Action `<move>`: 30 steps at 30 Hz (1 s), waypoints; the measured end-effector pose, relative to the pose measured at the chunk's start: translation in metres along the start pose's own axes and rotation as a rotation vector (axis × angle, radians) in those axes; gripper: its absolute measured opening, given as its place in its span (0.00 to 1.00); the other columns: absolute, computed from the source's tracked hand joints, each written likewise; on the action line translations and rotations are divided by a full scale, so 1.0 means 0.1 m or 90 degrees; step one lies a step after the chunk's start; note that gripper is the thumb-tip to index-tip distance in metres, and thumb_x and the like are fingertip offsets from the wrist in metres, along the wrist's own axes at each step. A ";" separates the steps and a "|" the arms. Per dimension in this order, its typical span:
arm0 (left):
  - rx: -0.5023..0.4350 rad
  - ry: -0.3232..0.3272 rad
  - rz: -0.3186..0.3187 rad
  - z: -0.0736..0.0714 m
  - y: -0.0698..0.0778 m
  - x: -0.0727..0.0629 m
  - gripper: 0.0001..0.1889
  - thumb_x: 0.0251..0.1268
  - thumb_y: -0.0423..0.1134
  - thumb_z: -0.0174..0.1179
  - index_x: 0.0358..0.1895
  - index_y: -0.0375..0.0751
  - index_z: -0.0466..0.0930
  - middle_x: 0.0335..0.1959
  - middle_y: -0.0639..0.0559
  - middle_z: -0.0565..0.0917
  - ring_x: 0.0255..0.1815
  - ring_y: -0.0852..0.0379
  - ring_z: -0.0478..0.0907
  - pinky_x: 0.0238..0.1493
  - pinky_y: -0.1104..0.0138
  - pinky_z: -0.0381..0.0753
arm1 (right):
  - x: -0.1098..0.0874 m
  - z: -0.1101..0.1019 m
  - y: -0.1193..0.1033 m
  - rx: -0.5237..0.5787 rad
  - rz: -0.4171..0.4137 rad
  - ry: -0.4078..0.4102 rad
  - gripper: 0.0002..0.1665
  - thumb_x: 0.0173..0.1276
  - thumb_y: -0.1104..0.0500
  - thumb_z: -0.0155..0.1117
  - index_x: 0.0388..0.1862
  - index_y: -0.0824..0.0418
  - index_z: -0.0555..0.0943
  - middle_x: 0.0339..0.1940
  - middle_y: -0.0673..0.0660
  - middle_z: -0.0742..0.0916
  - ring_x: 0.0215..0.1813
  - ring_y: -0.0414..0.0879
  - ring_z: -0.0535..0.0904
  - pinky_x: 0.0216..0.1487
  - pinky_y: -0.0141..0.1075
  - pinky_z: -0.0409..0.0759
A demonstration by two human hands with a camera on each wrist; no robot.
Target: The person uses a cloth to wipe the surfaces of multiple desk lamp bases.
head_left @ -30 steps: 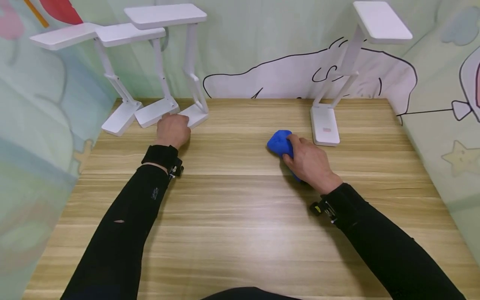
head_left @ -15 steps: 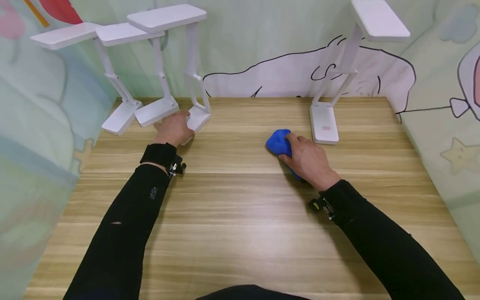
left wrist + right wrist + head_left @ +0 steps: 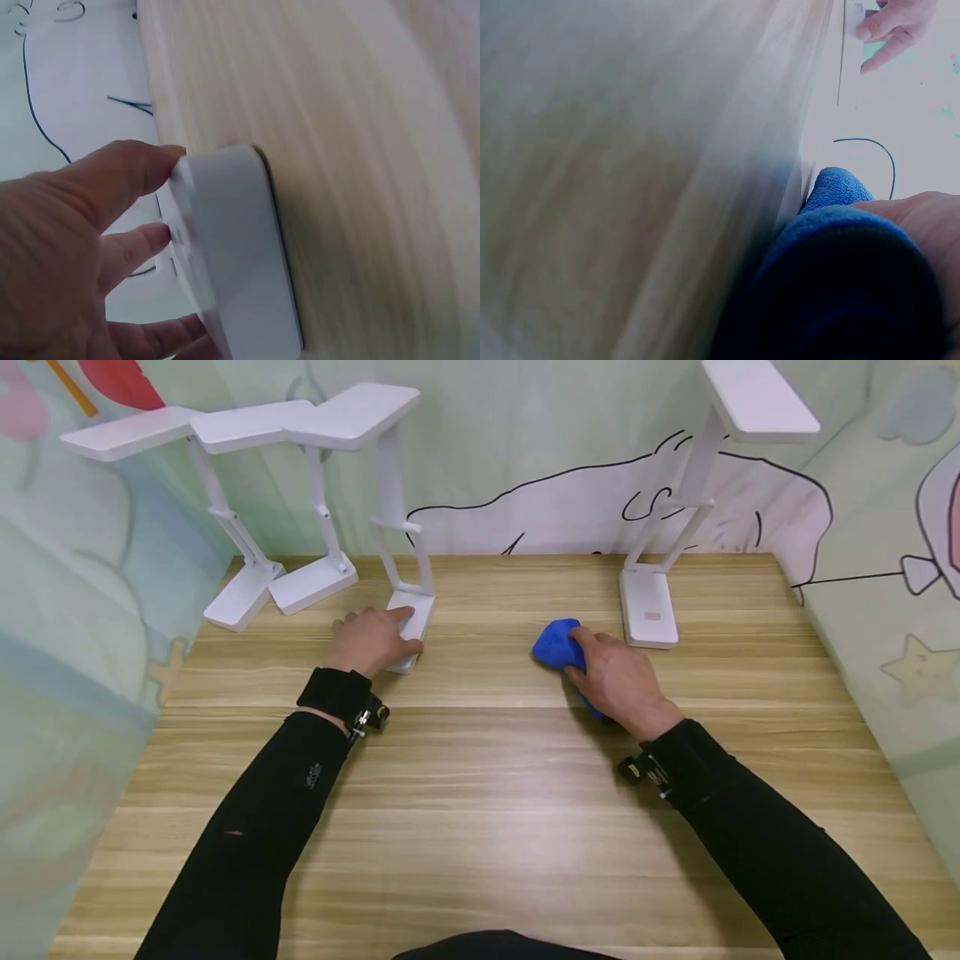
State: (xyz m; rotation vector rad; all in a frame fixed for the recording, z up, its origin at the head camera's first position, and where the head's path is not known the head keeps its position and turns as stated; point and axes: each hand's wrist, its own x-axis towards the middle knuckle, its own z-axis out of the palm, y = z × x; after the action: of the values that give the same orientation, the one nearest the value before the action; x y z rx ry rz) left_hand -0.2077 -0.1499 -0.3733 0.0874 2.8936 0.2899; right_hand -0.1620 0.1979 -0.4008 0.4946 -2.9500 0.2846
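Observation:
My left hand [image 3: 371,639] is at the base of a white folding desk lamp [image 3: 422,607], its thumb at the right edge. In the left wrist view, the thumb [image 3: 131,172] and fingers touch the lamp's base [image 3: 240,240], which stands on the table. My right hand [image 3: 622,683] grips a bunched blue cloth [image 3: 557,643] against the tabletop, left of another white desk lamp [image 3: 649,610]. From the right wrist, the cloth [image 3: 832,225] shows a towel-like texture; part of it is hidden under the palm.
Two more white desk lamps, a leftmost lamp [image 3: 242,597] and a middle lamp [image 3: 315,583], stand at the back left, their heads meeting the held lamp's head. A patterned curtain [image 3: 510,452] borders the wooden table [image 3: 480,793] at the back and sides.
The lamp at my left hand has slid right and toward me, turning so its base points more straight at me. The hand moved with it. My right hand and the cloth stay put.

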 end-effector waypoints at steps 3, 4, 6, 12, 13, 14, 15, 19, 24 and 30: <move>-0.005 0.007 0.022 0.04 0.05 -0.05 0.38 0.62 0.63 0.60 0.75 0.59 0.64 0.65 0.32 0.76 0.58 0.30 0.74 0.55 0.40 0.74 | 0.01 0.00 0.01 0.002 0.005 -0.001 0.32 0.65 0.52 0.69 0.64 0.62 0.72 0.49 0.68 0.86 0.47 0.61 0.86 0.41 0.55 0.84; -0.008 0.007 0.032 0.06 0.07 -0.06 0.38 0.62 0.64 0.60 0.75 0.58 0.64 0.64 0.32 0.76 0.58 0.32 0.75 0.55 0.42 0.75 | 0.02 0.00 0.01 0.003 0.007 -0.002 0.32 0.65 0.52 0.69 0.64 0.62 0.72 0.49 0.68 0.86 0.47 0.61 0.86 0.41 0.55 0.84; -0.011 0.001 0.057 0.10 0.12 -0.10 0.39 0.64 0.65 0.59 0.75 0.55 0.64 0.63 0.32 0.78 0.60 0.33 0.75 0.56 0.45 0.77 | 0.02 0.00 0.02 0.006 0.010 -0.004 0.32 0.65 0.52 0.69 0.64 0.62 0.71 0.50 0.68 0.86 0.47 0.61 0.86 0.41 0.56 0.84; -0.016 -0.035 0.128 0.21 0.30 -0.22 0.39 0.67 0.65 0.55 0.77 0.52 0.61 0.62 0.35 0.79 0.64 0.39 0.73 0.59 0.50 0.78 | 0.05 0.00 0.07 0.002 0.013 -0.006 0.34 0.66 0.55 0.66 0.70 0.59 0.69 0.50 0.70 0.86 0.46 0.62 0.85 0.41 0.55 0.83; -0.024 -0.041 0.135 0.22 0.32 -0.24 0.39 0.67 0.65 0.55 0.76 0.53 0.61 0.63 0.35 0.78 0.64 0.40 0.73 0.59 0.51 0.78 | 0.05 0.00 0.08 -0.002 0.012 -0.005 0.34 0.66 0.56 0.66 0.71 0.58 0.69 0.50 0.70 0.86 0.46 0.62 0.85 0.40 0.54 0.83; -0.034 -0.047 0.141 0.23 0.33 -0.25 0.38 0.67 0.65 0.56 0.76 0.53 0.62 0.63 0.36 0.78 0.64 0.40 0.73 0.60 0.51 0.77 | 0.05 0.00 0.09 -0.006 0.011 -0.002 0.34 0.66 0.56 0.65 0.71 0.57 0.70 0.49 0.70 0.86 0.45 0.62 0.85 0.38 0.53 0.83; -0.043 -0.051 0.150 0.23 0.33 -0.26 0.38 0.66 0.64 0.58 0.76 0.53 0.63 0.63 0.36 0.78 0.63 0.41 0.74 0.60 0.52 0.77 | 0.06 0.00 0.10 -0.010 0.009 0.003 0.33 0.66 0.57 0.64 0.70 0.57 0.71 0.49 0.70 0.86 0.44 0.61 0.85 0.36 0.53 0.83; -0.070 -0.055 0.174 0.23 0.28 -0.27 0.39 0.62 0.61 0.64 0.75 0.53 0.65 0.67 0.37 0.73 0.68 0.43 0.69 0.70 0.53 0.68 | 0.06 0.00 0.11 -0.014 0.002 0.011 0.31 0.65 0.61 0.62 0.69 0.57 0.73 0.49 0.71 0.85 0.46 0.62 0.84 0.38 0.53 0.83; -0.087 -0.053 0.212 0.27 0.18 -0.20 0.44 0.59 0.61 0.66 0.76 0.50 0.62 0.79 0.36 0.57 0.79 0.40 0.56 0.79 0.50 0.53 | 0.08 0.00 0.11 -0.006 0.005 -0.036 0.34 0.65 0.58 0.61 0.72 0.56 0.70 0.55 0.73 0.82 0.54 0.65 0.81 0.50 0.57 0.81; -0.075 -0.041 0.282 0.35 0.27 -0.16 0.44 0.59 0.63 0.66 0.76 0.50 0.62 0.79 0.36 0.56 0.79 0.38 0.56 0.79 0.49 0.55 | 0.14 0.01 0.08 -0.031 0.005 -0.076 0.38 0.70 0.40 0.61 0.73 0.56 0.68 0.58 0.75 0.81 0.60 0.69 0.77 0.60 0.60 0.75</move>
State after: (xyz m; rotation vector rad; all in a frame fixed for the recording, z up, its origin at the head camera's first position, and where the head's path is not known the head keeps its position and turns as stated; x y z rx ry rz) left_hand -0.1827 -0.1181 -0.3980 0.7064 2.7567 0.5212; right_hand -0.1778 0.2011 -0.4008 0.5110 -3.0674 0.1907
